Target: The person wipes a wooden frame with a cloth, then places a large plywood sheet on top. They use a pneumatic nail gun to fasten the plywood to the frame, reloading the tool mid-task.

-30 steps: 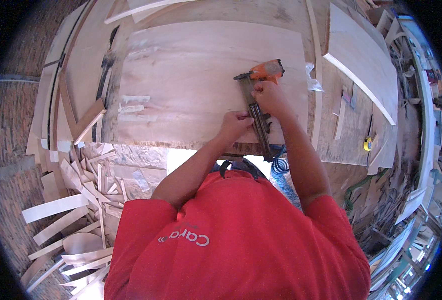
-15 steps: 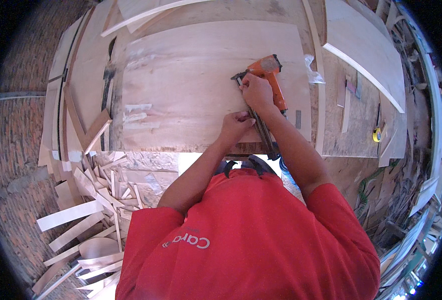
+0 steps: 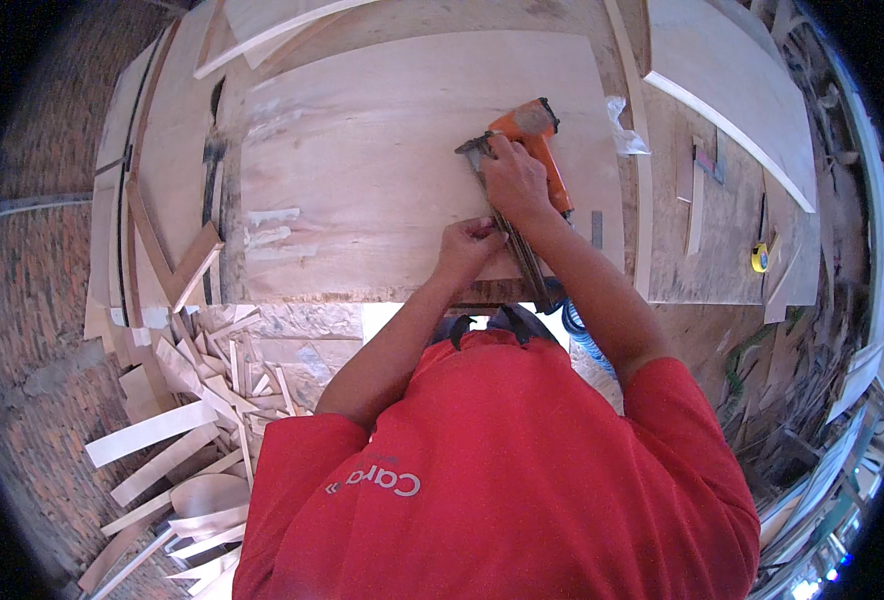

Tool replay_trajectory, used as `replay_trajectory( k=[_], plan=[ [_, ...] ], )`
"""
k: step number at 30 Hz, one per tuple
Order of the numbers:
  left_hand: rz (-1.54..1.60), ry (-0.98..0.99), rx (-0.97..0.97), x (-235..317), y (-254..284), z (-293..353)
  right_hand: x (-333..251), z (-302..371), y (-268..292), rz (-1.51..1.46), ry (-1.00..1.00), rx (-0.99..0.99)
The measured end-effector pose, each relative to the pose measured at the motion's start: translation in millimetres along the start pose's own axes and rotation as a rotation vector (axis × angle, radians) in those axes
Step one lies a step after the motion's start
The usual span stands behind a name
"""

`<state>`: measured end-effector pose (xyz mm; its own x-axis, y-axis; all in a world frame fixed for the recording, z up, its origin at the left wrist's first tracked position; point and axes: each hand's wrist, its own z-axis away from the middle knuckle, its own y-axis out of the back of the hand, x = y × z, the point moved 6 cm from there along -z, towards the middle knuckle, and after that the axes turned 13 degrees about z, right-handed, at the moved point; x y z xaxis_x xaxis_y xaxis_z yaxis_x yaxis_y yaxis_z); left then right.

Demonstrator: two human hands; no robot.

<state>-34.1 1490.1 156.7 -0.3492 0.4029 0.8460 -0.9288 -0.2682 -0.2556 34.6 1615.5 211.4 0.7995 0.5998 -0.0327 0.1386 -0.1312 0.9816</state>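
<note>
An orange nail gun (image 3: 538, 135) lies on its side on a pale plywood sheet (image 3: 382, 140), its long dark magazine (image 3: 524, 255) reaching down over the table's front edge. My right hand (image 3: 518, 180) is closed on the gun near the nose and the top of the magazine. Beside the middle of the magazine, my left hand (image 3: 468, 245) has its thumb and fingers pinched together. Whatever sits in that pinch, if anything, is too small to make out. A blue coiled air hose (image 3: 584, 338) hangs by the table edge below my right forearm.
Right of the sheet lie a crumpled clear plastic bag (image 3: 624, 128), a yellow tape measure (image 3: 759, 258) and a white-edged board (image 3: 737, 120). Wood strips (image 3: 187, 262) lie at the left. Offcuts (image 3: 177, 465) are heaped on the floor at lower left.
The nail gun and my right hand have shifted slightly up and left in the picture. My left hand stays pinched beside the magazine. More of the blue hose shows.
</note>
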Motion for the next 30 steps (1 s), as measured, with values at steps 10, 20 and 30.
replay_trajectory(
  k=[10, 20, 30],
  plan=[
    [0.144, 0.162, 0.065, -6.8, -0.2, -5.2, 59.9, 92.7, 59.9, -0.263, -0.15, -0.292],
    [0.187, 0.231, 0.153, -6.3, -12.5, -11.6, 15.4, 187.6, 55.7, -0.037, -0.2, -0.27],
    [0.369, 0.193, 0.239, -12.7, -36.0, -11.8, 23.3, 180.3, 63.6, -0.183, -0.265, -0.249]
  ],
)
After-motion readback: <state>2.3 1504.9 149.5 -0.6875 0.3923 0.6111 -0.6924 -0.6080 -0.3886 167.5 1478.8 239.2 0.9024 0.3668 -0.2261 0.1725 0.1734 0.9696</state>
